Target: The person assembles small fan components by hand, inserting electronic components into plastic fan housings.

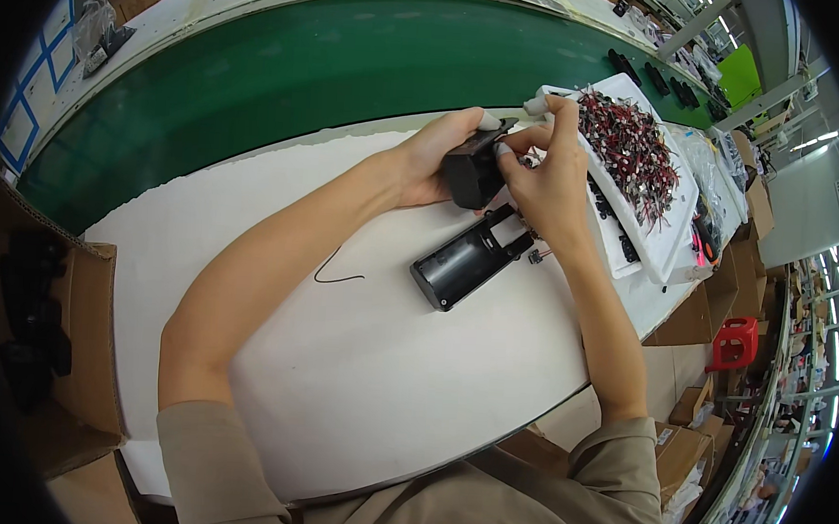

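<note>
Over white paper (366, 383), just beyond a black case (452, 275): black box (469, 177), gripped by the left hand (427, 160), edge apparently pinched by the right hand (554, 188); edge work judged in hand, steady support called for next.

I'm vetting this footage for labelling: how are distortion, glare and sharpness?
Head view: the green belt bows with fisheye distortion and the corners go black. Head view: tube lights glare at right; the black casing on the white tabletop has a sheen. Head view: heaped wires are too fine to separate.
</note>
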`<action>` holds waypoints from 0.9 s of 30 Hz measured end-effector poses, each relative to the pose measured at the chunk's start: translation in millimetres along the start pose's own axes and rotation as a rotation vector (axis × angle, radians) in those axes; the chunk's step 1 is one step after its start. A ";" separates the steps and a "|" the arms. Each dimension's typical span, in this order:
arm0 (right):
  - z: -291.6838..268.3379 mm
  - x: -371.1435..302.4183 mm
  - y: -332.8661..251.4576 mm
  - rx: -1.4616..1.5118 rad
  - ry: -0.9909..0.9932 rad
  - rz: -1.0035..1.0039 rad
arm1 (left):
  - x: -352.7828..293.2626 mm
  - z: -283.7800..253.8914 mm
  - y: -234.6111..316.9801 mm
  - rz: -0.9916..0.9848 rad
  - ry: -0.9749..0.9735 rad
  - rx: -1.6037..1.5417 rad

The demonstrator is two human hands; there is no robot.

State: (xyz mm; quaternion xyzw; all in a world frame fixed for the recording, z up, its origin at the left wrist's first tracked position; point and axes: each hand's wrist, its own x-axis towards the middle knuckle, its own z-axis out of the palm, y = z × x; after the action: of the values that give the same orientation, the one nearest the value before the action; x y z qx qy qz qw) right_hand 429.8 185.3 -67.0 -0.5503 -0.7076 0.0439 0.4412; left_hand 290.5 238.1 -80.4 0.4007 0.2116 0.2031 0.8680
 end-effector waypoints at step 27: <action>-13.6 -4.6 1.7 -0.274 -0.098 -0.257 | -1.3 13.3 2.0 0.093 0.085 -0.030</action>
State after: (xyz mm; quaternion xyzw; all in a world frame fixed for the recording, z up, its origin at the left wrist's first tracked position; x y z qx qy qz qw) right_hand 440.2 176.5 -62.4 -0.5073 -0.7921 -0.0830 0.3292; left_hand 296.1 230.6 -70.8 0.3880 0.2265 0.2633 0.8537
